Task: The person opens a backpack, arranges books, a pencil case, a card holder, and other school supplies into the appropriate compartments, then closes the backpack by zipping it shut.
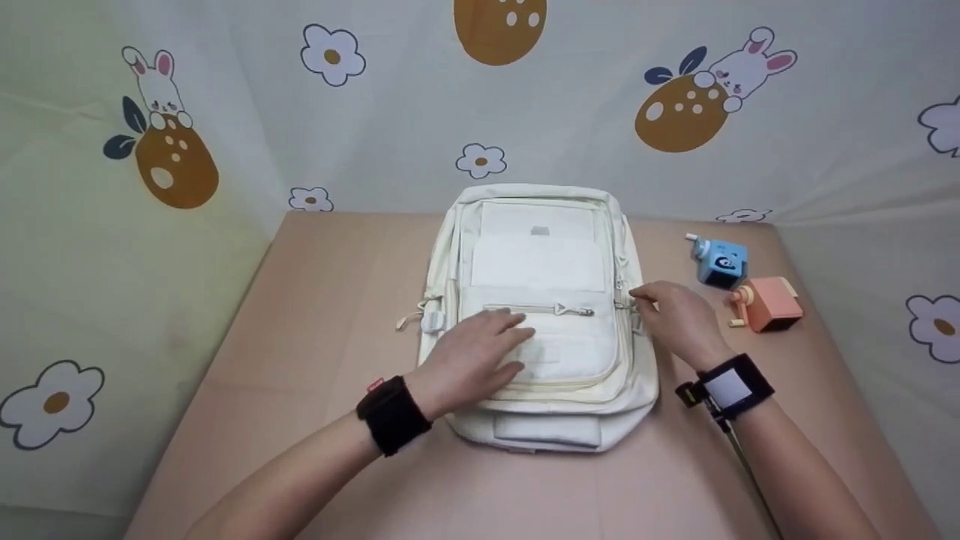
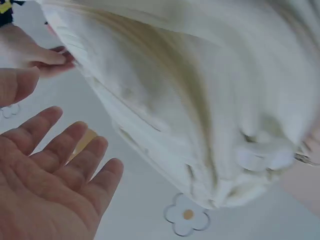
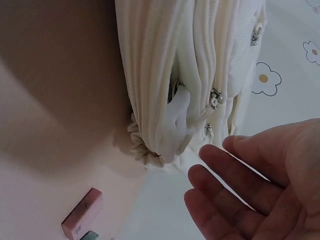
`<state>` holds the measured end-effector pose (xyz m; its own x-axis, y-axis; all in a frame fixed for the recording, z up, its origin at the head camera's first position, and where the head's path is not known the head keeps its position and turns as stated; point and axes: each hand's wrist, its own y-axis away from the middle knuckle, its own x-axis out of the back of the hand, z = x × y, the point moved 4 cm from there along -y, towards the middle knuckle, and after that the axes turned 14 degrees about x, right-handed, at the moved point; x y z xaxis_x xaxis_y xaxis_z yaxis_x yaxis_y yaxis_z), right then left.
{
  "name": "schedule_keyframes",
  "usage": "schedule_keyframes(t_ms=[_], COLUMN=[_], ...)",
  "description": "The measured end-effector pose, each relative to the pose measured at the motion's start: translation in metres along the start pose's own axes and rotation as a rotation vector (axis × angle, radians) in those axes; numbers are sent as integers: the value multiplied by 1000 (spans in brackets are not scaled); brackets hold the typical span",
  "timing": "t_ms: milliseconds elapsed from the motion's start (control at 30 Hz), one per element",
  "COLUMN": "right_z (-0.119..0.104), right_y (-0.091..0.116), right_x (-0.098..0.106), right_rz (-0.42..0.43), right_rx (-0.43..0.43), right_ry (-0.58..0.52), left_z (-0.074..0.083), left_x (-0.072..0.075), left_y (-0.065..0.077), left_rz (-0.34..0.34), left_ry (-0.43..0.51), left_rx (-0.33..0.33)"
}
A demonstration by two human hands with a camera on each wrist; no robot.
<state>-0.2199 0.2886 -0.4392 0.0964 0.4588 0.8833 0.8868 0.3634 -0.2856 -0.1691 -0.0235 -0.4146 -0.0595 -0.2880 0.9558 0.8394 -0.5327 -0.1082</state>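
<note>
A cream backpack [image 1: 536, 352] lies on the table with its front pockets and zippers facing up. Over its lower left front my left hand [image 1: 476, 356] is spread, fingers apart and holding nothing. The left wrist view shows that palm [image 2: 47, 185] beside the bag. At the bag's right edge, the thumb and forefinger of my right hand [image 1: 679, 319] pinch a zipper pull by the side zippers. In the right wrist view a metal zipper slider [image 3: 209, 130] shows just above those fingertips; the pull itself is mostly hidden.
Right of the bag stand a blue crank-handled box [image 1: 721, 262] with a panda picture and a pink crank-handled box [image 1: 776, 304]. The tan table [image 1: 337, 277] meets a patterned cloth backdrop [image 1: 390, 112] behind and at the sides. A cable [image 1: 750, 472] trails from my right wrist.
</note>
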Motion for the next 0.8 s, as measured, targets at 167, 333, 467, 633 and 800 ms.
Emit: schedule_keyframes(t_ms=[167,333,467,633,800], right_z=[-2,-3,2,7,14], right_y=[-12,-28,-42,-53,-51], right_x=[-5,-12,-17,-17,-18], right_rz=[-12,-27,-66,-90,-105], right_rx=[29,140,191,194,195], right_ry=[2,46,117,184,200], left_z=[34,58,73,84,81], left_x=[-7,-25,-40,-43,-41], left_y=[-14,-34,-47,-64,-90], left_rz=[-161,-242,-266,-251,-251], left_ry=[-103,-221,-306,-359,-359], left_rx=[-50,-100,-124,-120,-50])
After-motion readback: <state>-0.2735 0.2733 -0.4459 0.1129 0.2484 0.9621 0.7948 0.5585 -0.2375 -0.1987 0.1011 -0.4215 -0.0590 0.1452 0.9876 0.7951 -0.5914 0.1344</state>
